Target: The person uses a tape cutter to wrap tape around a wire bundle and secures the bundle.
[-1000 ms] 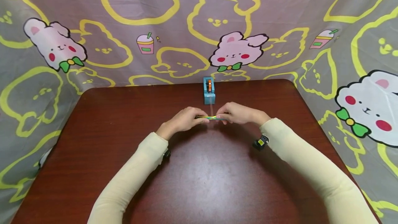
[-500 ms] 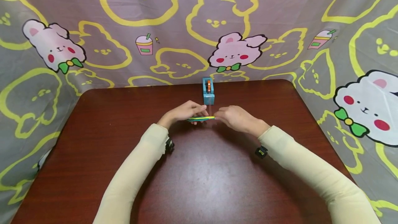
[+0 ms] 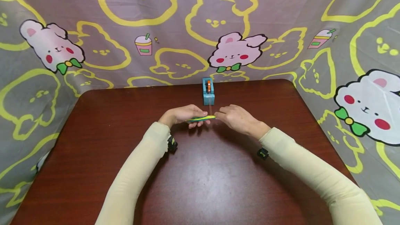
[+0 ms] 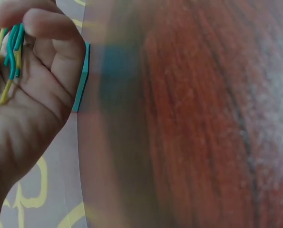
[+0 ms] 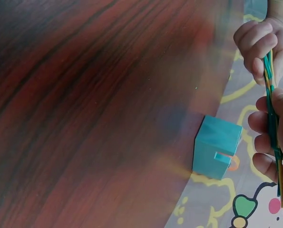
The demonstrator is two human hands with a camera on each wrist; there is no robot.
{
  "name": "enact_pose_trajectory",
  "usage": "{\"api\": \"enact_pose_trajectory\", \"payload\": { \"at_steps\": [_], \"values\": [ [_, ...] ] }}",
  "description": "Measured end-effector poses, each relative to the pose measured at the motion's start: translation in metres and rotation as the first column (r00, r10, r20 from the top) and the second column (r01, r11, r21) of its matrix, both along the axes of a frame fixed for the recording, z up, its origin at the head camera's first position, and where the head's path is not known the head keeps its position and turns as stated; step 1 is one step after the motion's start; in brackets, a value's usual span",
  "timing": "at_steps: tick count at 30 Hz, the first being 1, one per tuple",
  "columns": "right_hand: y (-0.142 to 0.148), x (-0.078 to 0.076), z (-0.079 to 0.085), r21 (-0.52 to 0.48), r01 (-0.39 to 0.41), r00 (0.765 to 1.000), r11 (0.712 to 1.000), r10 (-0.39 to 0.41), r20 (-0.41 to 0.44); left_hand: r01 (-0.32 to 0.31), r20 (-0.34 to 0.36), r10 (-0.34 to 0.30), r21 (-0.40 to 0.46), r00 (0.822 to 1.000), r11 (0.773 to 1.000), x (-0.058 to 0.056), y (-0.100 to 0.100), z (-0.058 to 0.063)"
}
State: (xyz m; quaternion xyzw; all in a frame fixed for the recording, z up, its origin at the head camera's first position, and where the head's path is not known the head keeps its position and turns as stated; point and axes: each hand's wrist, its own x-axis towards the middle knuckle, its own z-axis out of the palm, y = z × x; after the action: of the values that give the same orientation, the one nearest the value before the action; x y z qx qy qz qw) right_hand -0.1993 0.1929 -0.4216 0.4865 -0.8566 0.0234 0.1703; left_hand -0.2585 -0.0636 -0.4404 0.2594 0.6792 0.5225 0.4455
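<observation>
A slim bundle of green and yellow wires (image 3: pixel 203 117) lies crosswise between my hands, above the table in front of the blue tape dispenser (image 3: pixel 208 91). My left hand (image 3: pixel 184 114) holds the bundle with the thumb above and fingers below. In the left wrist view, the wires (image 4: pixel 12 57) run from the fingertips into the palm, loose ends showing. My right hand (image 3: pixel 235 118) pinches the bundle's right end in its fingertips. A clear strip of tape (image 3: pixel 210 109) stretches from the dispenser towards the wires. Both hands meet along the wires (image 5: pixel 271 118) in the right wrist view.
The dispenser carries an orange-cored roll and stands near the back edge of the dark reddish-brown table (image 3: pixel 200 183). A patterned fabric curtain (image 3: pixel 175 16) with bunny faces surrounds the table's back and sides.
My left hand has rolled so its fingers show beneath the wires, which now lie further left. The right hand has shifted slightly and grips nearer their right end.
</observation>
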Motion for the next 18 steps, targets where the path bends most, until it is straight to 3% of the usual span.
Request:
{"api": "enact_pose_trajectory", "payload": {
  "at_steps": [7, 12, 15, 18],
  "values": [
    [-0.001, 0.0, 0.0, -0.003, 0.003, 1.0, 1.0, -0.003, 0.008, -0.017, -0.02, 0.016, -0.025, 1.0, 1.0, 0.001, -0.001, 0.002],
    [-0.004, -0.001, 0.004, -0.045, 0.027, 0.993, 0.999, -0.022, 0.118, -0.061, -0.1, 0.057, -0.036, 0.993, 0.998, 0.005, -0.002, 0.004],
    [-0.006, -0.004, 0.01, -0.08, 0.064, 0.964, 0.995, -0.041, 0.261, -0.1, -0.149, 0.094, -0.037, 0.984, 0.994, 0.007, -0.002, 0.006],
    [-0.006, -0.01, 0.019, -0.093, 0.114, 0.895, 0.989, -0.061, 0.441, -0.134, -0.199, 0.126, -0.028, 0.972, 0.991, 0.01, -0.002, 0.008]
  ]
}}
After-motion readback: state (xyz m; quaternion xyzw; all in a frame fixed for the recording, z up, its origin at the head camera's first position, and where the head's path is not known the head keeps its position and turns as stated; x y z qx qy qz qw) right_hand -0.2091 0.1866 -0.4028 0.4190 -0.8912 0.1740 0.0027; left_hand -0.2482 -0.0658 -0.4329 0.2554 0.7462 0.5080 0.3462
